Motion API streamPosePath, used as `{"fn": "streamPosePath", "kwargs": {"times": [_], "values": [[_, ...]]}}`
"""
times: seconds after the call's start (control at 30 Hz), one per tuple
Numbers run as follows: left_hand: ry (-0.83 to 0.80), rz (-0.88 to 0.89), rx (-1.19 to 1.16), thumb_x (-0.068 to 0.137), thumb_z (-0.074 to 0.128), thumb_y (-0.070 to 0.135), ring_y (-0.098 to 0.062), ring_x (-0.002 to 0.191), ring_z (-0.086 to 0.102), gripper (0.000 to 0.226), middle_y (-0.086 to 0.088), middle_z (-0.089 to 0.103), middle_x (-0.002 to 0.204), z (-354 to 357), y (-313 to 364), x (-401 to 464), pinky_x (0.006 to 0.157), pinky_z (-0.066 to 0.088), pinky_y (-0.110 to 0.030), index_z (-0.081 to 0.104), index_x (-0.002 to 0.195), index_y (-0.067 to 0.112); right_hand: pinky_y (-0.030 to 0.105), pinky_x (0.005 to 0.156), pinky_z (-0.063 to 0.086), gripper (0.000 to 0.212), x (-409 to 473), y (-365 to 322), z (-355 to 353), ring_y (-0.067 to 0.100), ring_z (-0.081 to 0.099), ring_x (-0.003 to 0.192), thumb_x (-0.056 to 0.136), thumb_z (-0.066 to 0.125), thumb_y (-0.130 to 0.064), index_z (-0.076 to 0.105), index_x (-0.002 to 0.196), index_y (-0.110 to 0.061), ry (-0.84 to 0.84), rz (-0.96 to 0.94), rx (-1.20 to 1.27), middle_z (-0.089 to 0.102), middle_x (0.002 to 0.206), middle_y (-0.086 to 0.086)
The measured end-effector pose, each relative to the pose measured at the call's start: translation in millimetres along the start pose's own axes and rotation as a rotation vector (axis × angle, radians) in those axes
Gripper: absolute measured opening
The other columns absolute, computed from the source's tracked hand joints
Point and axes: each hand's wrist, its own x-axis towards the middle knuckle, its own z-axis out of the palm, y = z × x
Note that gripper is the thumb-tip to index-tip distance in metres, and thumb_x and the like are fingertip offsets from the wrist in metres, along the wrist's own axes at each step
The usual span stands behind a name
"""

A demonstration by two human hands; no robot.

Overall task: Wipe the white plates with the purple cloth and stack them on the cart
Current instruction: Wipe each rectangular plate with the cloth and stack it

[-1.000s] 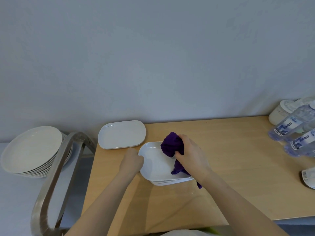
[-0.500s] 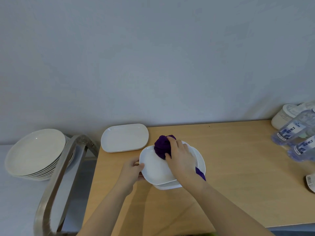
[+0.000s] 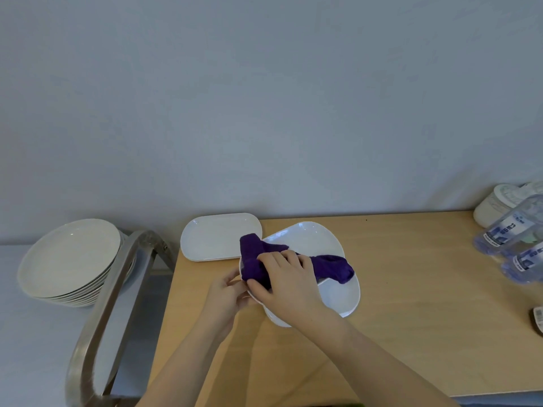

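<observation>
Plain grey wall behind a light wooden table (image 3: 411, 289). Head view: left hand (image 3: 226, 292) pinches the near-left rim of a tilted white plate (image 3: 311, 239), thumb on top, fingers curled under. Right hand (image 3: 289, 284) grips the purple cloth (image 3: 255, 259) bunched against the plate's left part, fingers curled over it; a cloth tail trails right across the plate. Second white plate (image 3: 343, 298) lies flat on the table right beneath the tilted one. Rectangular white plate (image 3: 214, 239) at table's far-left corner, just behind the cloth. Left of table, cart (image 3: 29, 348) with metal handle (image 3: 111, 289) carries a stack of round white plates (image 3: 67, 257). Water bottles (image 3: 511, 233) and a white lidded jar (image 3: 493, 204) at the far right edge.
</observation>
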Motion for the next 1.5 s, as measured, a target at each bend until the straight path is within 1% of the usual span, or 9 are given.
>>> {"fn": "streamPosePath", "kwargs": {"times": [0.2,0.37,0.53,0.67,0.83,1.0,1.17,1.3,1.5], "values": [[-0.039,0.032,-0.062,0.095,0.048,-0.005,-0.027,0.087,0.072,0.030,-0.018,0.073,0.099,0,-3,-5,0.066,0.058,-0.029,0.062,0.119,0.006,0.036,0.075,0.049,0.050,3,13,-15,0.021,0.062,0.081,0.083,0.035,-0.061,0.067,0.083,-0.022,0.025,0.071,-0.080,0.066,0.083,-0.004],[-0.008,0.072,-0.077,0.093,0.045,-0.011,-0.021,0.082,0.072,0.034,-0.013,0.075,0.092,9,2,-4,0.066,0.057,-0.026,0.063,0.116,0.007,0.038,0.105,0.032,0.062,7,0,-18,0.018,0.055,0.116,0.086,0.030,-0.061,0.055,0.128,-0.022,-0.134,-0.004,0.023,0.061,0.126,-0.007],[0.067,0.105,-0.140,0.096,0.048,-0.002,-0.024,0.088,0.069,0.028,-0.016,0.073,0.098,10,-1,-3,0.075,0.059,-0.033,0.065,0.116,0.004,0.040,0.109,0.030,0.037,1,4,-19,0.016,0.060,0.099,0.084,0.047,-0.051,0.061,0.109,-0.027,-0.110,-0.143,0.023,0.066,0.101,-0.011],[0.107,0.094,-0.171,0.096,0.047,-0.002,-0.022,0.082,0.071,0.026,-0.015,0.074,0.097,11,-4,-7,0.065,0.059,-0.029,0.067,0.110,0.007,0.046,0.105,0.031,0.023,-6,17,-22,0.018,0.059,0.096,0.075,0.053,-0.043,0.064,0.092,-0.031,-0.019,-0.212,-0.087,0.065,0.089,-0.016],[0.103,0.115,-0.163,0.097,0.046,-0.001,-0.018,0.082,0.072,0.027,-0.008,0.075,0.099,5,1,-7,0.060,0.057,-0.024,0.066,0.110,0.011,0.063,0.089,0.039,0.051,-5,30,-36,0.036,0.053,0.112,0.059,0.082,-0.042,0.064,0.107,-0.039,-0.053,0.124,-0.218,0.060,0.124,0.003],[0.109,0.102,-0.100,0.097,0.050,0.003,-0.024,0.087,0.069,0.027,-0.012,0.073,0.106,-5,1,-4,0.066,0.060,-0.029,0.064,0.119,0.010,0.045,0.109,0.033,0.050,5,47,-48,0.039,0.020,0.140,0.091,0.055,-0.046,0.040,0.138,-0.041,-0.151,0.240,-0.163,0.018,0.156,0.010],[0.056,0.104,-0.008,0.096,0.049,0.003,-0.029,0.089,0.064,0.028,-0.016,0.071,0.106,-8,6,-4,0.082,0.053,-0.044,0.069,0.113,0.014,0.042,0.102,0.037,0.042,26,63,-49,0.038,0.033,0.129,0.086,0.062,-0.041,0.055,0.126,-0.031,-0.113,0.209,-0.098,0.033,0.147,0.010],[0.014,0.117,0.072,0.096,0.048,0.002,-0.032,0.090,0.061,0.034,-0.019,0.069,0.106,-9,12,-2,0.083,0.048,-0.050,0.076,0.100,0.021,0.044,0.101,0.038,0.042,39,62,-47,0.037,0.036,0.124,0.082,0.066,-0.036,0.059,0.123,-0.027,-0.124,0.128,-0.063,0.039,0.143,0.009],[-0.022,0.110,0.108,0.098,0.047,0.005,-0.038,0.105,0.062,0.028,-0.013,0.071,0.110,-3,17,4,0.092,0.048,-0.057,0.070,0.113,0.012,0.047,0.093,0.040,0.041,45,41,-38,0.041,0.041,0.116,0.077,0.070,-0.035,0.064,0.117,-0.024,-0.067,0.005,-0.038,0.050,0.132,0.010]]}}
